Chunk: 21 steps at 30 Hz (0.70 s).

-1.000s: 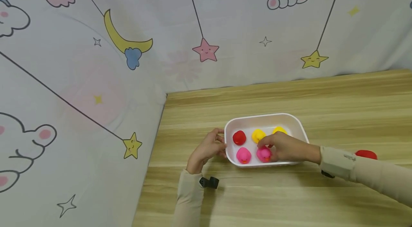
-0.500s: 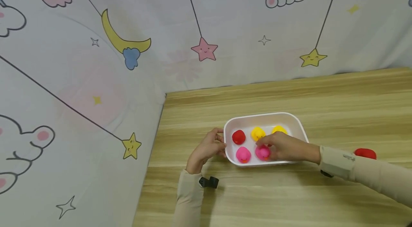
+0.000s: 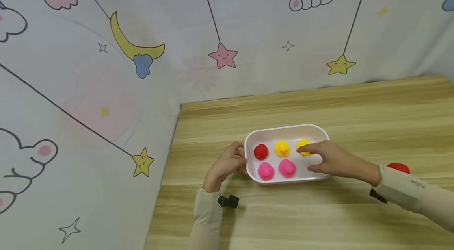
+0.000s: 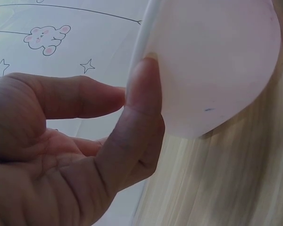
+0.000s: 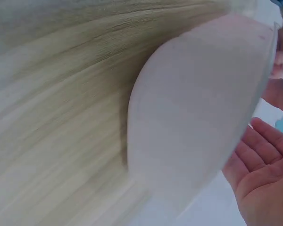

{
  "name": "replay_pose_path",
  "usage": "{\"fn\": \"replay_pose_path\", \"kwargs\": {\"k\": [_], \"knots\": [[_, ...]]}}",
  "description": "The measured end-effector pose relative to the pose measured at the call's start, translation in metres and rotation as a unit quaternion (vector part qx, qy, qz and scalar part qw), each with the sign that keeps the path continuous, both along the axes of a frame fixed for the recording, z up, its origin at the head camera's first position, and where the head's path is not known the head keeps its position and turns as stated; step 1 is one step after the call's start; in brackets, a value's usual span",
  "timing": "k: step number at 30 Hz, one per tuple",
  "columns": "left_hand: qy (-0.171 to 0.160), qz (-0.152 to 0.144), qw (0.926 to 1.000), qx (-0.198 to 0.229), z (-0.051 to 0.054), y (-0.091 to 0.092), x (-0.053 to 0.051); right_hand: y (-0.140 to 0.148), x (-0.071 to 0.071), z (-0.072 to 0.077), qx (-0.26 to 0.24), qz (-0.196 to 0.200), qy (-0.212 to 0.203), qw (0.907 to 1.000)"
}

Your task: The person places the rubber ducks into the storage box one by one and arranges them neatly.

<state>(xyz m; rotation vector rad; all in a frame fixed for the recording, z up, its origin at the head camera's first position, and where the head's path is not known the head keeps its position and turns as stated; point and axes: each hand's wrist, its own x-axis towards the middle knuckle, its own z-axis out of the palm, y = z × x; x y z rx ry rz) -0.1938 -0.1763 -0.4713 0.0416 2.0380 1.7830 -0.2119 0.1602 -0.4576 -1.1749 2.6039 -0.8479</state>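
A white tray stands on the wooden table with several rubber ducks in it. At the back of the tray are a red toy, a yellow duck and another yellow duck. Nearer the front lie two pink ducks, the left one and the right one. My left hand holds the tray's left end, finger and thumb at the rim in the left wrist view. Over the right end hovers my right hand, fingers spread and holding nothing; its forefinger partly covers the right yellow duck.
A red object lies on the table to the right, partly hidden by the right sleeve. Behind the table and along its left side hangs a white printed cloth.
My right hand has let go of the right pink duck and drawn back to the right, its fingers spreading. That duck stays in the tray. The left hand keeps its place on the tray.
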Motion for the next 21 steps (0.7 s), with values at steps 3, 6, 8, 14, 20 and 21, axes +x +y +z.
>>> {"fn": "replay_pose_path", "kwargs": {"k": [3, 6, 8, 14, 20, 21], "knots": [[0.0, 0.0, 1.0, 0.004, 0.0, 0.0, 0.001, 0.011, 0.003, 0.003, -0.003, -0.03, -0.015, 0.9994], [0.002, 0.0, 1.0, 0.009, 0.002, 0.0, 0.002, 0.023, 0.004, 0.004, -0.017, -0.06, -0.024, 0.9978], [0.003, -0.001, 0.9999, 0.011, 0.002, 0.001, 0.002, 0.032, 0.005, 0.004, -0.029, -0.08, -0.015, 0.9963], [0.003, -0.003, 0.9999, 0.009, 0.001, 0.002, 0.003, 0.062, 0.012, 0.005, -0.057, -0.149, 0.003, 0.9872], [0.005, 0.002, 1.0, 0.008, 0.002, 0.001, 0.003, 0.091, 0.018, 0.006, -0.098, -0.181, -0.047, 0.9774], [0.004, 0.002, 1.0, 0.007, 0.002, 0.001, 0.003, 0.095, 0.019, 0.006, -0.099, -0.184, -0.048, 0.9768]]}}
